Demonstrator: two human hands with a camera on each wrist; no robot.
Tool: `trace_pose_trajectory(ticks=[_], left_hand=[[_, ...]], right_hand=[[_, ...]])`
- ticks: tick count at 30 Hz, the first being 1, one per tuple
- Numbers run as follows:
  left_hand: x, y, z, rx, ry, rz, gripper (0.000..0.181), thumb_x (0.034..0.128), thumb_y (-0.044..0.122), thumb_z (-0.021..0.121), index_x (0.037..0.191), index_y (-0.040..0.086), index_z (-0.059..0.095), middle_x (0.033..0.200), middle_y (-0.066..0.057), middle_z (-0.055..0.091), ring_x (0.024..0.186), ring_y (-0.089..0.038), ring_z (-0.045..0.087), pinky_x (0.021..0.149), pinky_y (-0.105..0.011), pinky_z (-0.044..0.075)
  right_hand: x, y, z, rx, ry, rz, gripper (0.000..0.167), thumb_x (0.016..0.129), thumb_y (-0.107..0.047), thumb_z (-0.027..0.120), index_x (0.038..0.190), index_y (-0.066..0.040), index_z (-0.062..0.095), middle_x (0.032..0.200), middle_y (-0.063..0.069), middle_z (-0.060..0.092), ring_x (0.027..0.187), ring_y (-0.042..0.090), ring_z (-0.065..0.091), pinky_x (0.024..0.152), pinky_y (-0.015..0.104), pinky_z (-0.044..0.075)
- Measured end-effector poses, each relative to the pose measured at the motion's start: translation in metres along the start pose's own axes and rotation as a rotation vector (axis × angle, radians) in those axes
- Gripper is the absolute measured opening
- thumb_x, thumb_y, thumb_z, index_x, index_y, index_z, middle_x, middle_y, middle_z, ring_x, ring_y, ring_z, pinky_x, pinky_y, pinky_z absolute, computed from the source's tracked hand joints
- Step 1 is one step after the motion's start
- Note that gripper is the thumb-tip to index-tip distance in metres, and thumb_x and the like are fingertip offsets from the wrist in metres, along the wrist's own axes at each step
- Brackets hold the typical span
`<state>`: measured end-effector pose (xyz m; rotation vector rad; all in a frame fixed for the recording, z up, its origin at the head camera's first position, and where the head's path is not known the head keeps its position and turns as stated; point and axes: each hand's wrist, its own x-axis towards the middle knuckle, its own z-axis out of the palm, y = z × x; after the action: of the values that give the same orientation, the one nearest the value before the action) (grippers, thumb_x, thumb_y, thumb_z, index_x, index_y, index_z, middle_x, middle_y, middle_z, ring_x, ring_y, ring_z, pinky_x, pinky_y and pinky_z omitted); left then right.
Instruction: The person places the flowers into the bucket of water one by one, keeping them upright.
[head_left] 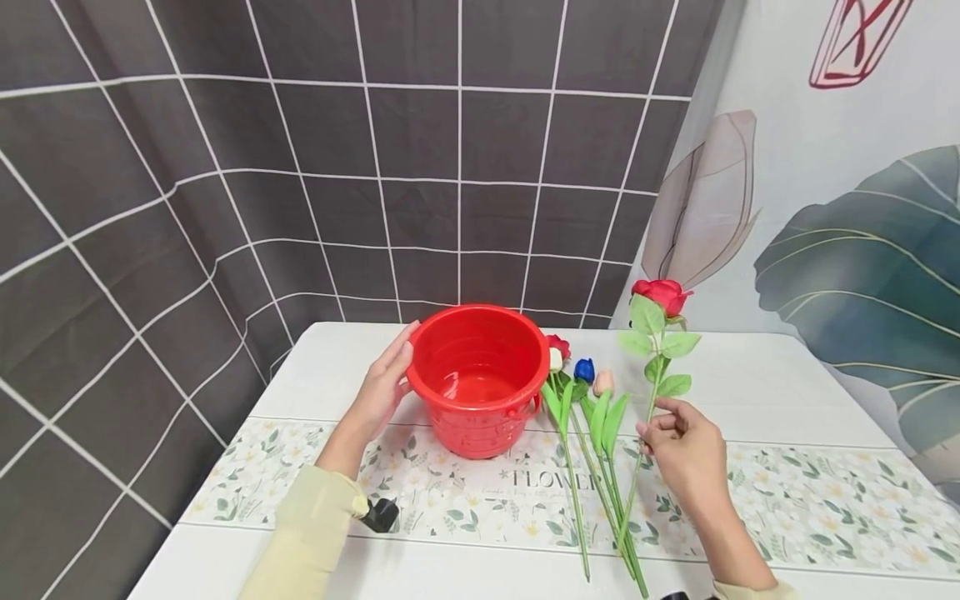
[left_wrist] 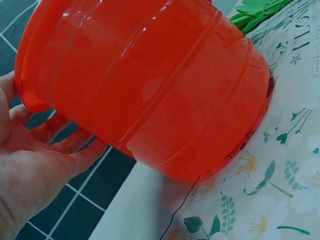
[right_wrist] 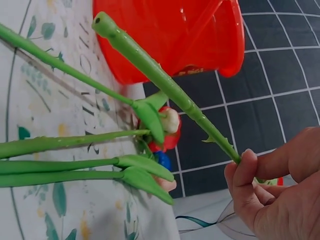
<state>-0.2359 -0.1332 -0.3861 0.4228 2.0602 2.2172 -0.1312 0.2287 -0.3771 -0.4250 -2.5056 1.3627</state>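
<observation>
In the head view, the left forearm [head_left: 347,450] slants in from seven o'clock, the right forearm [head_left: 723,529] from five. The left hand [head_left: 382,390], fingers extended, touches the outside of the red bucket [head_left: 480,429] — at its three o'clock. The right hand [head_left: 688,450] pinches the rose [head_left: 662,298] by its stem — bloom at twelve o'clock, tulips [head_left: 584,371] on the table [head_left: 450,562] at ten.
</observation>
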Motion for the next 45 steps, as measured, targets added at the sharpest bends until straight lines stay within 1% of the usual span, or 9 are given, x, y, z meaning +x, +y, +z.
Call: trace_pose_trajectory(ticks=[6, 9, 16, 19, 22, 26, 39, 43, 45], left_hand=[[0.000, 0.000, 0.000, -0.007, -0.004, -0.002, 0.050, 0.1048, 0.025, 0.037, 0.153, 0.020, 0.026, 0.154, -0.004, 0.031, 0.138, -0.027, 0.034, 0.106, -0.051, 0.037], [0.000, 0.000, 0.000, -0.014, -0.009, 0.001, 0.050, 0.1046, 0.026, 0.037, 0.153, 0.019, 0.026, 0.154, -0.004, 0.031, 0.138, -0.027, 0.033, 0.107, -0.052, 0.036], [0.002, 0.001, 0.001, -0.029, -0.012, 0.003, 0.049, 0.1049, 0.024, 0.037, 0.153, 0.021, 0.027, 0.154, -0.004, 0.031, 0.138, -0.027, 0.034, 0.107, -0.053, 0.035], [0.002, 0.001, 0.001, -0.021, -0.007, -0.001, 0.048, 0.1049, 0.023, 0.037, 0.153, 0.022, 0.028, 0.154, -0.004, 0.031, 0.138, -0.027, 0.034, 0.106, -0.053, 0.036], [0.002, 0.001, 0.001, -0.016, -0.002, -0.005, 0.048, 0.1049, 0.023, 0.037, 0.152, 0.023, 0.028, 0.154, -0.003, 0.031, 0.137, -0.027, 0.034, 0.106, -0.053, 0.037], [0.002, 0.000, 0.001, -0.019, 0.006, -0.008, 0.048, 0.1048, 0.023, 0.037, 0.152, 0.023, 0.029, 0.153, -0.003, 0.033, 0.137, -0.027, 0.035, 0.106, -0.052, 0.037], [0.001, -0.001, 0.000, -0.013, 0.016, -0.017, 0.048, 0.1049, 0.024, 0.037, 0.152, 0.024, 0.029, 0.154, -0.002, 0.032, 0.137, -0.026, 0.035, 0.106, -0.052, 0.037], [0.001, -0.001, 0.000, -0.015, 0.020, -0.018, 0.048, 0.1049, 0.024, 0.037, 0.152, 0.025, 0.029, 0.153, -0.001, 0.033, 0.137, -0.025, 0.036, 0.106, -0.052, 0.037], [0.001, -0.001, 0.000, -0.018, 0.017, -0.016, 0.048, 0.1049, 0.024, 0.037, 0.152, 0.024, 0.029, 0.153, -0.002, 0.032, 0.137, -0.026, 0.035, 0.106, -0.053, 0.037]], right_hand=[[0.004, -0.008, 0.001, 0.041, 0.026, -0.013, 0.043, 0.090, -0.002, 0.064, 0.131, 0.003, 0.052, 0.087, 0.013, 0.066, 0.060, 0.007, 0.062, 0.057, 0.021, 0.053], [0.007, -0.011, 0.002, 0.065, 0.039, -0.023, 0.043, 0.090, -0.002, 0.065, 0.130, 0.003, 0.052, 0.088, 0.014, 0.066, 0.061, 0.007, 0.063, 0.057, 0.021, 0.053], [0.014, -0.020, 0.006, 0.119, 0.069, -0.045, 0.044, 0.090, -0.003, 0.065, 0.132, 0.001, 0.051, 0.093, 0.017, 0.064, 0.061, 0.002, 0.061, 0.060, 0.019, 0.055], [0.016, -0.024, 0.008, 0.165, 0.085, -0.063, 0.043, 0.089, 0.000, 0.065, 0.131, 0.002, 0.053, 0.090, 0.015, 0.064, 0.061, 0.001, 0.061, 0.061, 0.020, 0.056], [0.018, -0.027, 0.010, 0.195, 0.098, -0.077, 0.042, 0.088, 0.003, 0.065, 0.128, 0.002, 0.055, 0.085, 0.010, 0.064, 0.062, 0.001, 0.061, 0.062, 0.021, 0.056], [0.020, -0.030, 0.012, 0.202, 0.107, -0.091, 0.041, 0.088, 0.003, 0.065, 0.128, 0.001, 0.055, 0.083, 0.006, 0.063, 0.062, 0.001, 0.060, 0.061, 0.020, 0.056], [0.027, -0.043, 0.021, 0.258, 0.133, -0.156, 0.041, 0.086, 0.005, 0.066, 0.126, 0.001, 0.057, 0.083, 0.012, 0.064, 0.058, 0.001, 0.059, 0.058, 0.018, 0.054], [0.029, -0.049, 0.022, 0.293, 0.130, -0.174, 0.041, 0.086, 0.004, 0.067, 0.126, 0.000, 0.058, 0.085, 0.010, 0.064, 0.060, 0.001, 0.060, 0.060, 0.019, 0.055], [0.030, -0.051, 0.023, 0.294, 0.131, -0.188, 0.040, 0.087, 0.003, 0.067, 0.126, -0.001, 0.058, 0.085, 0.009, 0.064, 0.060, 0.001, 0.060, 0.060, 0.019, 0.055]])
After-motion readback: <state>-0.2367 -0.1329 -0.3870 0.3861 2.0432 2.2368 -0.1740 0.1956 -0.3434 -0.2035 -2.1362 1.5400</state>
